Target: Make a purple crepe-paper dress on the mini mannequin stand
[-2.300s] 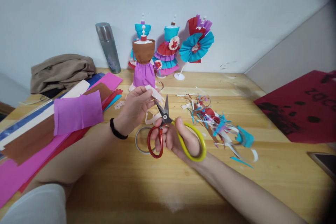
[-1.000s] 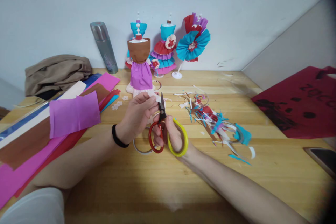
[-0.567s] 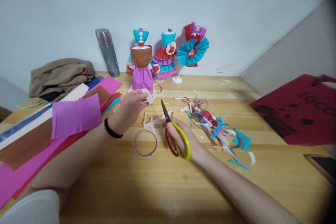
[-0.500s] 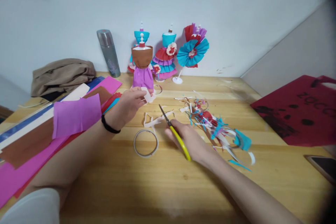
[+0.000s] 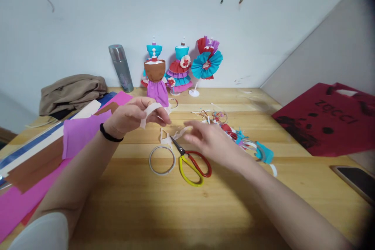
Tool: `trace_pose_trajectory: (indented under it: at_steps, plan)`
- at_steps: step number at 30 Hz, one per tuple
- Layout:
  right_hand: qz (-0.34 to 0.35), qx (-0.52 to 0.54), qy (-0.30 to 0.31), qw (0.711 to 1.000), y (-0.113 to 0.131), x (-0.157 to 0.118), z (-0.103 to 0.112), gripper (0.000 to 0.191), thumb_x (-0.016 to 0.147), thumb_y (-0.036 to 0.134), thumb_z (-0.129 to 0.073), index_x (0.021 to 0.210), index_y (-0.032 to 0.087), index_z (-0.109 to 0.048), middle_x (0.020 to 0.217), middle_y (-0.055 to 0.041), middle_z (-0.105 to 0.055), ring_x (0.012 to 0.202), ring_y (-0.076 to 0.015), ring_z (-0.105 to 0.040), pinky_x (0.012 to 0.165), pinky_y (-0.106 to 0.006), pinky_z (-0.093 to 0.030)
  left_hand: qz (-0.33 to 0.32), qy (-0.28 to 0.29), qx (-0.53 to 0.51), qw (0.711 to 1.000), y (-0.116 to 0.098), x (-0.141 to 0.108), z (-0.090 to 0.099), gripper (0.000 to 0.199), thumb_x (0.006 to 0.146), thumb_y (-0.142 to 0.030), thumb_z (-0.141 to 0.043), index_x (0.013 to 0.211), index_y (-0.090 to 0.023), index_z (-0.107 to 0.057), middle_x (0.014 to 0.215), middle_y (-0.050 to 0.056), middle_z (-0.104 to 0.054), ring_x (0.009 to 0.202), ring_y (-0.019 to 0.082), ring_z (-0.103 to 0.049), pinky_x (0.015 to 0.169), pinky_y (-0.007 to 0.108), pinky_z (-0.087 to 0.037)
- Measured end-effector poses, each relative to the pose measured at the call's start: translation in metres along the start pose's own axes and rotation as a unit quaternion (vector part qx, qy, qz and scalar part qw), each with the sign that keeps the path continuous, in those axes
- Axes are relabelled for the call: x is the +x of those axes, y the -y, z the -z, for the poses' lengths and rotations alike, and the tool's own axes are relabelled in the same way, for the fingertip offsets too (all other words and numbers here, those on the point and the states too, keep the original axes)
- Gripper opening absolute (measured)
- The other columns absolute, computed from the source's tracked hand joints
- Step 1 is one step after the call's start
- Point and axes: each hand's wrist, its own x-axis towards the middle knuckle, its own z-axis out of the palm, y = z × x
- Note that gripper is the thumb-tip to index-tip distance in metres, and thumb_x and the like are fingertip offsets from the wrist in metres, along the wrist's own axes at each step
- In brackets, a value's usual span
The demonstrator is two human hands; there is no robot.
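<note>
My left hand [image 5: 136,117] holds a cream paper strip [image 5: 150,109] between thumb and fingers, in front of the doll form with a brown top [image 5: 155,71] and purple skirt. With its fingers apart and nothing in them, my right hand [image 5: 209,138] hovers above the table just behind the scissors [image 5: 187,160]. These lie on the wood, one handle yellow and one red, blades pointing up and left. Left of them sits a grey ring [image 5: 162,160]. Cream paper scraps [image 5: 175,136] lie between the hands, partly near my right fingertips.
Coloured paper sheets [image 5: 88,129] and a brown cloth [image 5: 73,91] lie at left. A bottle [image 5: 120,68] and more dressed forms [image 5: 178,74] stand by the wall. Colourful scraps [image 5: 240,136], a red bag [image 5: 325,121] and a dark phone-like object [image 5: 354,181] are at right.
The scissors have left my right hand and now lie on the table; that hand has opened. My left hand has turned, with the cream strip now across its fingers. The view has shifted slightly.
</note>
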Motion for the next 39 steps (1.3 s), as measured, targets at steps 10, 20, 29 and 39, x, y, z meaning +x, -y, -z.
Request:
trace_pose_trajectory:
  at_steps: [10, 20, 29, 39]
  plan:
    - [-0.021, 0.453, 0.180, 0.873, -0.003, 0.049, -0.028, 0.040, 0.067, 0.053, -0.082, 0.084, 0.017, -0.073, 0.068, -0.0012, -0.070, 0.059, -0.0119, -0.062, 0.057, -0.024, -0.049, 0.095, 0.127, 0.078, 0.984, 0.003, -0.003, 0.001, 0.020, 0.069, -0.035, -0.072, 0.071, -0.015, -0.075, 0.077, 0.016, -0.076, 0.070, 0.029, -0.071, 0.070, 0.038, -0.056]
    - [-0.057, 0.411, 0.045, 0.909, -0.020, 0.053, -0.003, 0.027, 0.064, 0.031, -0.086, 0.074, 0.014, -0.069, 0.060, 0.0041, -0.062, 0.045, -0.0071, -0.058, 0.047, -0.020, -0.051, 0.152, 0.075, 0.243, 0.955, -0.009, -0.001, 0.007, 0.013, 0.076, -0.020, -0.067, 0.064, -0.016, -0.064, 0.065, 0.004, -0.071, 0.060, 0.014, -0.064, 0.059, 0.021, -0.046]
    - [-0.038, 0.366, 0.071, 0.927, -0.032, 0.055, 0.000, 0.030, 0.060, 0.021, -0.087, 0.085, 0.015, -0.072, 0.069, 0.0024, -0.068, 0.052, -0.0079, -0.061, 0.051, -0.021, -0.052, 0.176, 0.043, 0.265, 0.947, -0.001, 0.002, 0.011, 0.015, 0.074, -0.022, -0.065, 0.063, -0.017, -0.057, 0.061, 0.003, -0.067, 0.058, 0.013, -0.061, 0.055, 0.021, -0.039]
    - [-0.008, 0.203, -0.015, 0.979, -0.046, 0.062, 0.007, 0.021, 0.063, 0.018, -0.077, 0.084, 0.016, -0.072, 0.061, 0.0031, -0.063, 0.053, -0.0095, -0.054, 0.053, -0.024, -0.041, 0.172, -0.019, 0.354, 0.919, 0.005, 0.006, 0.021, 0.011, 0.071, -0.022, -0.066, 0.064, -0.017, -0.060, 0.060, 0.002, -0.067, 0.052, 0.011, -0.056, 0.049, 0.020, -0.035]
